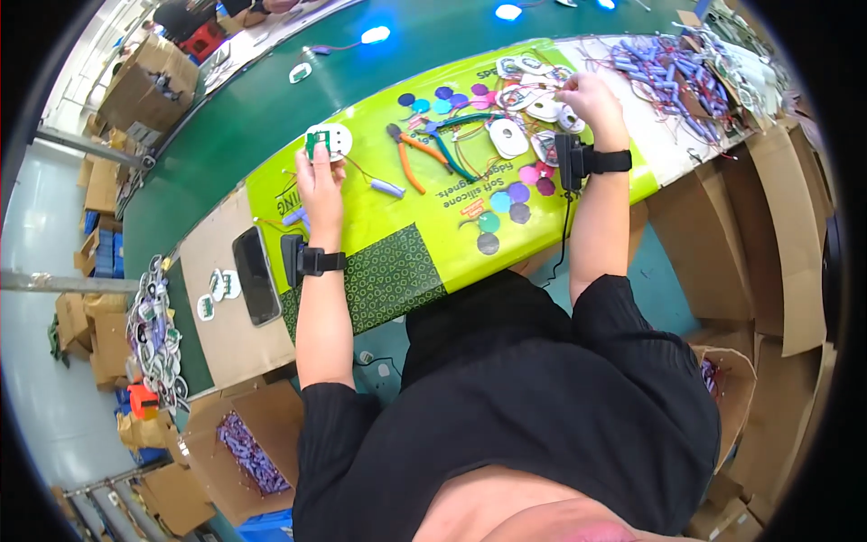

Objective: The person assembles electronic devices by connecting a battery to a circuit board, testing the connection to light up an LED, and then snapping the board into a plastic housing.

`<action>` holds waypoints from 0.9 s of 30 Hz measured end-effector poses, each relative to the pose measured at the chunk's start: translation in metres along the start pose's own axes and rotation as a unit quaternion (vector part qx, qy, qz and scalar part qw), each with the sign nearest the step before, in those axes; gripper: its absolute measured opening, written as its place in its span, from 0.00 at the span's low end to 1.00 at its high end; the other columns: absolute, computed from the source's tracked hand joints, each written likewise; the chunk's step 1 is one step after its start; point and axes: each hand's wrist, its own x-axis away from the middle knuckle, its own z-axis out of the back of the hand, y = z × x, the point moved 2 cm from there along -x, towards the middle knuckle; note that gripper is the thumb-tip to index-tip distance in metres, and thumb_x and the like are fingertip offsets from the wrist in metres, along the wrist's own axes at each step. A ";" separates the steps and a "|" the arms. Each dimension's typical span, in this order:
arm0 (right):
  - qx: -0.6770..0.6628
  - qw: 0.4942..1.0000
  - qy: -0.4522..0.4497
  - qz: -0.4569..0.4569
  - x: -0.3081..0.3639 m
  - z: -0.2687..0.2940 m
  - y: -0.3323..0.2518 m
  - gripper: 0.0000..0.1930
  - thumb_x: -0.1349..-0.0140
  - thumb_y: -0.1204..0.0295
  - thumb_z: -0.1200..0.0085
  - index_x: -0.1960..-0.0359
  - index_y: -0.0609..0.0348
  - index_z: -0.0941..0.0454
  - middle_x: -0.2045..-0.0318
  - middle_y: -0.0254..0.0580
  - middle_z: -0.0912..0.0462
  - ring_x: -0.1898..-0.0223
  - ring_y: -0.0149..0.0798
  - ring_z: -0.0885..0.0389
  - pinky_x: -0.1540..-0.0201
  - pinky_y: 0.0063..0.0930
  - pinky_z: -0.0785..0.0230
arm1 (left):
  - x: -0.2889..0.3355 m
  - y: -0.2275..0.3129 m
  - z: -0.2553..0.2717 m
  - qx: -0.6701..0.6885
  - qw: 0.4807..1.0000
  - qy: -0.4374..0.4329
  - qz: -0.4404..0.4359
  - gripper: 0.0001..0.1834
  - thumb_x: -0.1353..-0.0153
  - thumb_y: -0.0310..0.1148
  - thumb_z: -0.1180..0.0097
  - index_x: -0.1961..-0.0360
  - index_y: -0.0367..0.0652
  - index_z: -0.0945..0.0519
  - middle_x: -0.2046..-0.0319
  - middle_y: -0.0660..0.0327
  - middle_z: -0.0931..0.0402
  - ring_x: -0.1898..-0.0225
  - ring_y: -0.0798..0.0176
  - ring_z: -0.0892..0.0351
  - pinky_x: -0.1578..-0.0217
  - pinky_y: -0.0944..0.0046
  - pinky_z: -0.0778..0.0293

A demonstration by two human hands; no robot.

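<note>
My left hand [321,194] is closed on a white round disc [340,137] with a small green circuit board on it, thumb on the board. Thin wires run from the disc to a purple cylindrical battery [387,188] lying on the yellow-green mat [361,217]. Over at the far right of the mat, my right hand [593,101] has its fingers pinched at the edge of a heap of white discs [542,104] with wires. What those fingers hold, if anything, is too small to make out.
Orange-handled pliers [411,163] and green-handled pliers [454,155] lie between my hands. A black phone [256,275] and several small white discs [217,285] are at left. Purple batteries [668,77] pile up at far right. Below the table's left end stands a cardboard box [275,417] of batteries.
</note>
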 end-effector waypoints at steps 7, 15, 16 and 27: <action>0.020 0.984 -0.155 0.086 0.051 0.024 -0.004 0.11 0.52 0.66 0.39 0.67 0.56 0.20 0.76 0.37 0.20 0.71 0.33 0.22 0.66 0.26 0.32 | 0.006 0.003 0.001 -0.048 0.999 -0.020 -0.011 0.13 0.34 0.43 0.54 0.61 0.44 0.31 0.77 0.69 0.29 0.81 0.80 0.35 0.83 0.80 0.41; 0.160 0.978 -0.044 0.123 0.059 0.029 0.020 0.10 0.54 0.68 0.40 0.68 0.52 0.20 0.74 0.34 0.20 0.70 0.37 0.22 0.65 0.31 0.31 | 0.006 0.002 -0.003 -0.065 0.996 -0.053 -0.010 0.14 0.34 0.43 0.54 0.61 0.42 0.31 0.76 0.67 0.29 0.79 0.79 0.35 0.81 0.79 0.41; 0.162 0.979 -0.042 0.120 0.057 0.027 0.029 0.10 0.54 0.68 0.40 0.68 0.52 0.20 0.74 0.34 0.20 0.70 0.37 0.22 0.65 0.31 0.31 | 0.005 0.000 -0.002 -0.080 0.995 -0.056 -0.025 0.14 0.34 0.44 0.54 0.62 0.43 0.30 0.76 0.68 0.29 0.80 0.79 0.34 0.82 0.79 0.41; 0.110 0.991 0.071 0.033 0.045 0.047 0.073 0.12 0.51 0.69 0.44 0.64 0.56 0.21 0.62 0.48 0.21 0.59 0.45 0.22 0.56 0.34 0.30 | 0.005 0.000 -0.003 -0.118 0.989 -0.077 -0.042 0.12 0.33 0.42 0.55 0.63 0.44 0.31 0.77 0.69 0.29 0.81 0.80 0.35 0.82 0.79 0.42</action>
